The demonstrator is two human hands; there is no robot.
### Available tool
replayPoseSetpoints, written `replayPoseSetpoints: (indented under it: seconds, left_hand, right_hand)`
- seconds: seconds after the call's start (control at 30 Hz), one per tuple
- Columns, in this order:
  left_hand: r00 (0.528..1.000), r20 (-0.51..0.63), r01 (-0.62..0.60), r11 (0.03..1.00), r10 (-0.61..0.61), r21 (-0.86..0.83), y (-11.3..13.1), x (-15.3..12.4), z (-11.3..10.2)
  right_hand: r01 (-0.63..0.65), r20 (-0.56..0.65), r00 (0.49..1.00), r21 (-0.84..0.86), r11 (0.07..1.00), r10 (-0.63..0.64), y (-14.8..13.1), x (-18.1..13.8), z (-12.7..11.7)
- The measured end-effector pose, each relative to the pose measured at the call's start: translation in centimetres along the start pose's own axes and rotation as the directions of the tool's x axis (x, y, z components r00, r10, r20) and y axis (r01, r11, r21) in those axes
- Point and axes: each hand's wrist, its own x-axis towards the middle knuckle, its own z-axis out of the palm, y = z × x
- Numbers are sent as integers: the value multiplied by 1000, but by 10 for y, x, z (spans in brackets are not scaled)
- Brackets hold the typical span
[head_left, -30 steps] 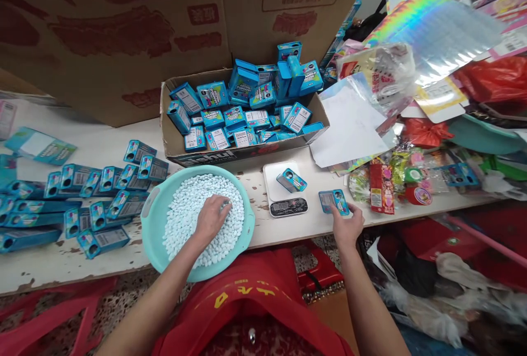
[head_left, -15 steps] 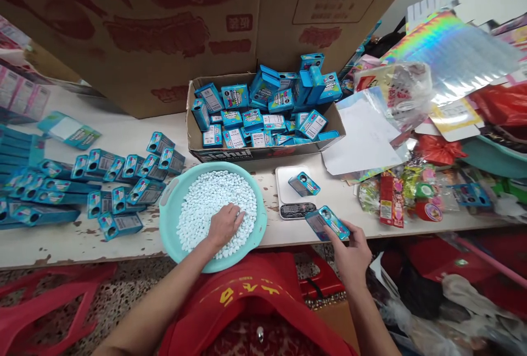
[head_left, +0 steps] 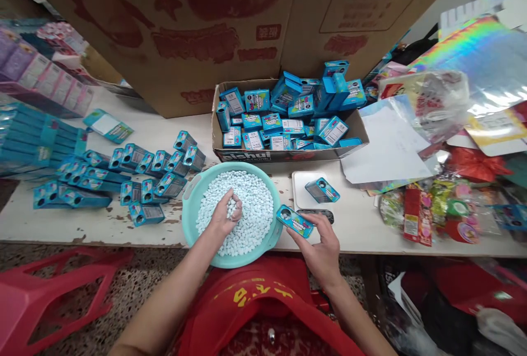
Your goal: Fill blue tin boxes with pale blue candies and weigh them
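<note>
A turquoise plastic basin (head_left: 189, 224) holds a heap of small white candies (head_left: 255, 202). Over the heap, my left hand (head_left: 224, 216) is turned palm inward, its fingers curled around some of the candies. My right hand (head_left: 323, 243) grips a small blue candy box (head_left: 294, 221) between thumb and fingers, close to the basin's right rim. The round hole in this box's end faces up, with something pale showing in it. Behind my right hand, another blue box (head_left: 323, 190) lies on a small white scale (head_left: 299, 194), whose dark display is partly covered by my fingers.
A shallow cardboard tray (head_left: 247, 155) full of blue boxes stands behind the basin, against a big carton (head_left: 197, 65). Several open-holed boxes (head_left: 168, 183) lie at left. White paper (head_left: 382, 147) and candy packets (head_left: 418, 216) are at right. A red stool (head_left: 24, 301) stands below left.
My right hand has brought its box leftward from beside the scale to the basin's rim. My left hand has turned and curled around candies. The whole view has shifted.
</note>
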Motion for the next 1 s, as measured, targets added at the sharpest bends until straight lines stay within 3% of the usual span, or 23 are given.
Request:
replayPoseSetpoints:
  seconds: [0.1,0.27,0.37,0.47,0.53,0.6,0.67,0.73,0.8,0.87,0.93,1.0]
  left_hand:
    - [995,32,-97,993,99,-59,5,-19,23]
    - [944,85,-318,948,318,-19,9,-44,55]
    - [919,30,-393,918,392,53,9,-41,51]
    - [865,-65,-458,835,498,304,4,-23,27]
    - [835,-42,-416,679,549,605,-3,-9,7]
    - [814,106,-351,338,570,874,-10,2,-8]
    - [793,295,-300,-79,533,951,-16,7,-15]
    - [774,404,-235,-372,487,898,-15,6,-11]
    - [766,437,-174,-502,472,847,-11,5,7]
    - [758,478,-199,-541,444,817,-5,10,35]
    - [738,559,-317,-537,378,782,-3,21,72]
    - [700,655,-461,-520,286,719,-8,36,111]
  right_hand:
    - [26,63,998,30,999,-28,-7,2,16]
    - [19,171,985,100,995,-36,-16,4,40]
    - [-55,180,983,140,989,29,-18,6,42]
    - [-184,191,972,252,950,138,-12,5,28]
    - [-297,210,949,342,891,236,-3,3,12]
    - [-381,195,923,362,850,331,8,-3,-6]
    - [-411,130,912,309,858,390,22,-11,-26]
    - [-425,43,903,235,874,427,37,-20,-47]
    - [-473,-62,869,189,861,491,51,-28,-68]
    - [-539,-196,802,171,825,564,64,-33,-87]
    - [-598,-319,725,147,788,610,76,-33,-102]
    - [-623,-403,687,101,775,605,87,-30,-114]
